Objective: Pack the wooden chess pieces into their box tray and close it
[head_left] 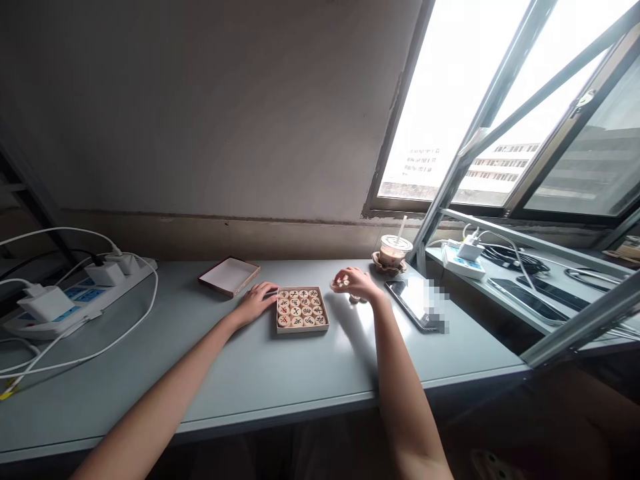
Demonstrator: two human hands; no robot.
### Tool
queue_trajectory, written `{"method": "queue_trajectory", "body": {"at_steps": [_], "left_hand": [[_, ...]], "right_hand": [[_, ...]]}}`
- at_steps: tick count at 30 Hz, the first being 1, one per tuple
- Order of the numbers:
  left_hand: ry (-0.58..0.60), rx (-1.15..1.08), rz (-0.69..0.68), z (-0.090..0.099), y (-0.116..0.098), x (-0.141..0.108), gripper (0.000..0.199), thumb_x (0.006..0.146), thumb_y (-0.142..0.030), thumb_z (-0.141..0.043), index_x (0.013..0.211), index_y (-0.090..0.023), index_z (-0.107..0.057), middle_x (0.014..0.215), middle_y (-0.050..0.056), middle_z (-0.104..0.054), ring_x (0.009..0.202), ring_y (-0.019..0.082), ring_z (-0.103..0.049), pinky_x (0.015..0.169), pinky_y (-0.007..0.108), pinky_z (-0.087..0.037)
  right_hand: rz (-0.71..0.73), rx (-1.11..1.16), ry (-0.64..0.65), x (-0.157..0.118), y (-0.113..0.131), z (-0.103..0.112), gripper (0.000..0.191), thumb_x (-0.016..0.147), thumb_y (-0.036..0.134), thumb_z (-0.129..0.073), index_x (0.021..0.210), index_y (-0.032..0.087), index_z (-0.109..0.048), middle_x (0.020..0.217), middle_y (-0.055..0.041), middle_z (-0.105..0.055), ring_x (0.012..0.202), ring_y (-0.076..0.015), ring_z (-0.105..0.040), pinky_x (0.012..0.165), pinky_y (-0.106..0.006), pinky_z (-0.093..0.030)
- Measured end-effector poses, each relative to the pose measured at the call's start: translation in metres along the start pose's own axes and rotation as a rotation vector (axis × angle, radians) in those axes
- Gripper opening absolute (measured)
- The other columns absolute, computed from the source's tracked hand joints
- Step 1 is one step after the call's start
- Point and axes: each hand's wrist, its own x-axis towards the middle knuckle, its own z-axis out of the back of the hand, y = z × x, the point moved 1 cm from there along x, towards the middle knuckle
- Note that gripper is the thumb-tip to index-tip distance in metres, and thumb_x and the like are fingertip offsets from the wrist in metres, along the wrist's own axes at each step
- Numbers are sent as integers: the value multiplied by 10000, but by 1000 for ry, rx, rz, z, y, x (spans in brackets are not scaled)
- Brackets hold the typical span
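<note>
A square, shallow box (pixel 303 329) sits on the grey desk, filled with rows of round wooden xiangqi pieces (pixel 301 301). Most pieces show dark characters; a couple at the left show red ones. My left hand (pixel 257 301) is at the box's left side, thumb and fingers closed against its wall. A small dark strip shows between those fingers, too unclear to name. To the right of the box, my right hand (pixel 357 283) is raised over the desk, fingers curled around several xiangqi pieces (pixel 341 282). A few loose pieces (pixel 355 299) lie beneath it, partly hidden by the hand.
The box lid (pixel 230 275) lies inside-up behind my left hand. A lidded drink cup (pixel 394 251) with a straw stands at the back right, near a tablet (pixel 413 305). Power strips (pixel 83 293) with white cables spread at the left; a metal post (pixel 445 180) rises at the right.
</note>
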Motion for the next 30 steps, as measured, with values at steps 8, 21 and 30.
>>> {"method": "queue_trajectory", "body": {"at_steps": [8, 21, 30], "left_hand": [[6, -19, -2, 2, -3, -1, 396, 848, -467, -380, 1099, -209, -547, 1205, 60, -544, 1163, 231, -454, 1016, 372, -345], [-14, -65, -1, 0, -3, -2, 357, 857, -447, -399, 1082, -223, -560, 1184, 47, -555, 1130, 207, -485, 1005, 336, -368], [-20, -34, 41, -1, -8, -3, 416, 803, -449, -502, 1153, -224, -516, 1205, 73, -551, 1184, 251, -436, 1015, 401, -333]], "right_hand": [[-89, -51, -70, 3, -8, -8, 166, 730, 254, -631, 885, 199, -614, 917, -45, -643, 889, -210, -561, 821, -363, -369], [491, 212, 220, -2, 101, -48, 277, 717, 175, -630, 977, 268, -633, 937, 8, -658, 803, -151, -583, 710, -244, -416], [143, 205, 218, -9, 37, 3, 289, 728, 453, -628, 913, 230, -618, 853, -22, -620, 687, -128, -549, 532, -210, -385]]}}
